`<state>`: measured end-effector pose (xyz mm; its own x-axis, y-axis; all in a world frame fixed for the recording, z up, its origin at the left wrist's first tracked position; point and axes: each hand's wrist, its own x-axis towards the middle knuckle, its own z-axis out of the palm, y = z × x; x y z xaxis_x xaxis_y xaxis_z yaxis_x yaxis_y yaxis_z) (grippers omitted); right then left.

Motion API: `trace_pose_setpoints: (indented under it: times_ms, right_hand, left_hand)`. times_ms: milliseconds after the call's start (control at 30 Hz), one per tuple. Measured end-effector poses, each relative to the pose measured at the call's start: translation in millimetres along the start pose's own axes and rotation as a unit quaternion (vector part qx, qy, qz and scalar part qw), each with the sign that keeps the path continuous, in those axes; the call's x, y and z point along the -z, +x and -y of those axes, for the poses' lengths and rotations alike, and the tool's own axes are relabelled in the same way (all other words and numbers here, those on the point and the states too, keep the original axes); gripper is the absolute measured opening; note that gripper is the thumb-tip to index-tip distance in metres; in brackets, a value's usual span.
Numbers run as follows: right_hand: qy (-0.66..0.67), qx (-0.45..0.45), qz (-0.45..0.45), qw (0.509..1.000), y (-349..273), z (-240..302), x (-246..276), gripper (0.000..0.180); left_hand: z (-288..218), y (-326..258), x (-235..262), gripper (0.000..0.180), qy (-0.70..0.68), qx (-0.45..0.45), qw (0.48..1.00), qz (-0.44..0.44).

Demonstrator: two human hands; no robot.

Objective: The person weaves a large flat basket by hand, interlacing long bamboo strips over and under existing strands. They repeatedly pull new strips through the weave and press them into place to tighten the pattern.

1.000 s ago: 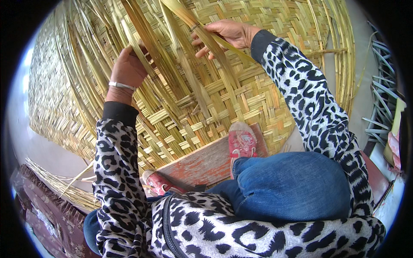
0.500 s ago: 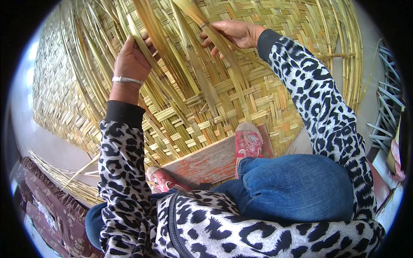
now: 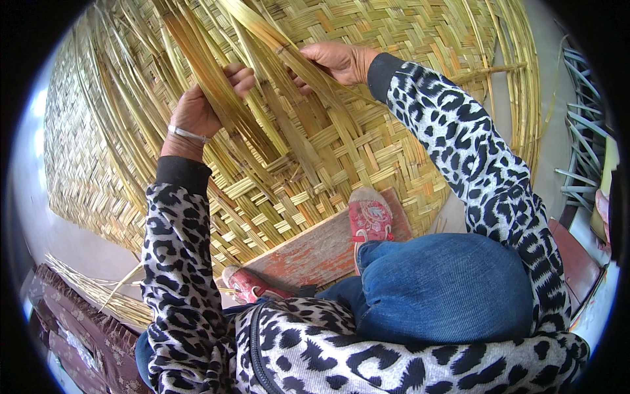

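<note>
A large woven mat [image 3: 420, 29] of split yellow-green reed or cane spreads in front of me, with long loose strips standing out of its unfinished weave. My left hand [image 3: 203, 108] is closed round a brownish strip [image 3: 200, 56], thumb on its left side and fingertips on its right. To the right, my right hand [image 3: 335, 62] pinches a broad pale strip [image 3: 318, 77] beside a dark joint; some of its fingers are hidden behind that strip. Between the hands, further strips run down into the weave.
Both shoes [image 3: 369, 220] rest on or by a worn red-painted board [image 3: 308, 246] along the mat's near edge. Loose thin strips [image 3: 98, 289] lie at the lower left, near a brown patterned cloth [image 3: 79, 328]. Grey-blue strips [image 3: 584, 131] stand at the far right.
My left hand has moved from a narrow greenish strip to the brownish strip beside it. My right hand keeps its strip and has shifted left and slightly down in view.
</note>
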<state>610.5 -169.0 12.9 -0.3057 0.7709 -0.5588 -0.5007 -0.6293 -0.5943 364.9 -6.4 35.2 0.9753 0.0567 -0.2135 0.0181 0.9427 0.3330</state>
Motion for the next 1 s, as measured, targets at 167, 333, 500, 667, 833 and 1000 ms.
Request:
trace_pose_setpoints:
  times_ms: [167,333,500,667,833,1000]
  right_hand:
    - [0.026,0.009,-0.034,0.999,-5.0,-6.6,-1.7,0.033]
    - [-0.003,-0.003,-0.051,0.999,1.3,-7.1,-1.2,0.032]
    - [-0.057,-0.008,-0.028,0.998,0.9,-4.5,-11.3,0.036]
    - [-0.002,-0.026,-0.025,0.999,-7.2,-1.9,-26.2,0.034]
    - [-0.008,-0.028,-0.021,0.999,-7.5,-7.6,-23.3,0.035]
    - [-0.042,-0.024,-0.075,0.996,-0.4,-18.5,-13.2,0.04]
  left_hand:
    - [3.7,2.2,-15.2,0.054,0.134,0.076,0.972,-0.177]
    - [-2.0,6.4,-15.9,0.043,0.251,0.094,0.927,-0.262]
    - [-0.6,14.1,-19.4,0.033,0.26,0.117,0.94,-0.187]
    - [3.3,21.8,-17.8,0.024,0.278,0.137,0.944,-0.112]
    - [8.0,10.6,-17.9,0.026,0.232,0.067,0.945,-0.22]
    - [21.9,13.9,-13.7,0.032,0.241,0.055,0.85,-0.464]
